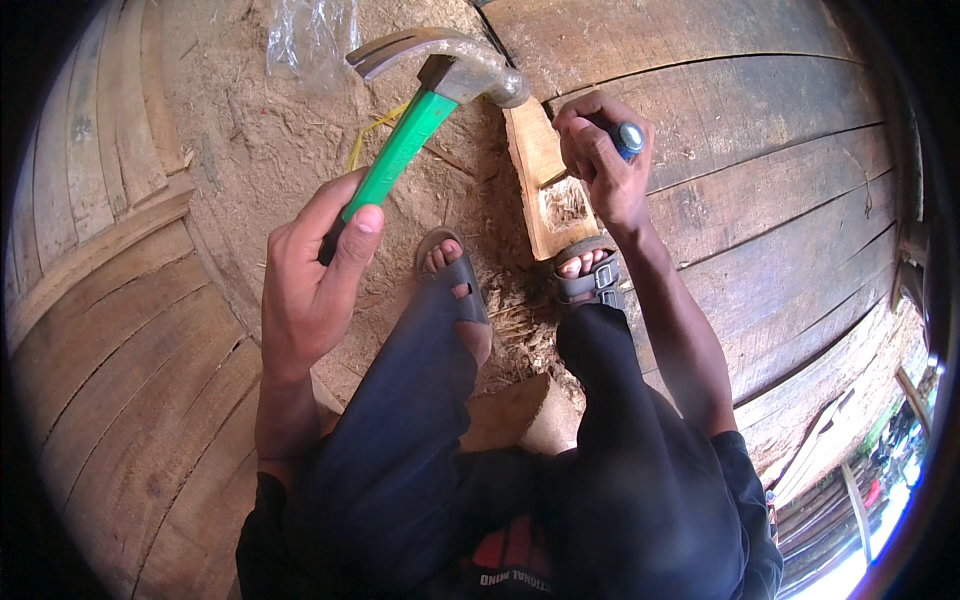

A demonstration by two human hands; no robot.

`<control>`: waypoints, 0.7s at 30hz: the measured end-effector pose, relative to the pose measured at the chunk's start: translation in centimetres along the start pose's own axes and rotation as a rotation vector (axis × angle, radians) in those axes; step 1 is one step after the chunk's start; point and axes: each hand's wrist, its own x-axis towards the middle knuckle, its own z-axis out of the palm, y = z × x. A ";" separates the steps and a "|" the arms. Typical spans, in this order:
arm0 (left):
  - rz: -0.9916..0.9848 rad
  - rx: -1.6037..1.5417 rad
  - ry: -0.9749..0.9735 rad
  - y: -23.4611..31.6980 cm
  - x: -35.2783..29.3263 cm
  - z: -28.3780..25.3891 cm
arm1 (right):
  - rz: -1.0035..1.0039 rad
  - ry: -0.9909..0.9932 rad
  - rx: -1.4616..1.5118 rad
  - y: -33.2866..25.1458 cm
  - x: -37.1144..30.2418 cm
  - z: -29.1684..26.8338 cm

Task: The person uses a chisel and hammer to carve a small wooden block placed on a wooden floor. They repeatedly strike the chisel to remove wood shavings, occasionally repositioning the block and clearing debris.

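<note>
My left hand (318, 268) is closed round the green handle of a claw hammer (405, 150). The hammer is raised, its claw pointing left and its striking face to the right, close to the far end of a pale wooden block. In my right hand (608, 165) is a chisel (628, 138) with a blue handle end; my fingers hide most of it. Its thin blade comes out below my fist at the edge of a rough hollow cut into the wooden block (530, 140). My right sandal (590, 275) is at the block's near end.
Wooden planks (770, 130) form a surface on the right, and more planks (150, 400) are on the left. Sawdust-covered ground (250, 150) lies between them. Clear plastic film (312, 35) is at the far side, a yellow strap (372, 130) behind the hammer. Wood chips (515, 325) are scattered between my feet.
</note>
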 end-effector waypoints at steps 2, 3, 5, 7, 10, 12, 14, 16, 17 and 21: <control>-0.007 -0.009 -0.005 0.0 0.0 0.1 | 0.002 -0.004 -0.005 0.1 -0.1 -0.1; -0.010 -0.013 -0.008 0.0 0.0 0.1 | 0.006 -0.004 -0.007 0.1 -0.2 -0.1; -0.019 -0.018 -0.011 0.0 0.1 0.2 | 0.011 -0.010 -0.015 0.1 -0.2 -0.1; -0.021 -0.018 -0.012 0.1 0.0 0.2 | 0.011 -0.023 -0.028 0.2 -0.1 -0.2; -0.019 -0.022 -0.013 0.1 0.1 0.1 | 0.018 -0.030 -0.093 -0.4 -0.2 0.1; -0.029 -0.040 -0.012 0.3 0.0 0.0 | 0.029 -0.038 -0.091 -0.3 -0.3 0.2; -0.018 -0.019 -0.008 0.1 0.0 0.0 | 0.032 -0.034 -0.093 -0.3 -0.4 0.3; -0.016 -0.012 -0.011 -0.1 0.2 0.0 | 0.025 -0.017 -0.101 -0.2 -0.4 0.3; -0.021 -0.012 -0.011 0.0 0.1 0.0 | 0.024 -0.020 -0.103 -0.2 -0.4 0.2; -0.024 -0.022 -0.009 0.0 0.1 0.0 | 0.020 -0.022 -0.108 0.0 -0.4 0.0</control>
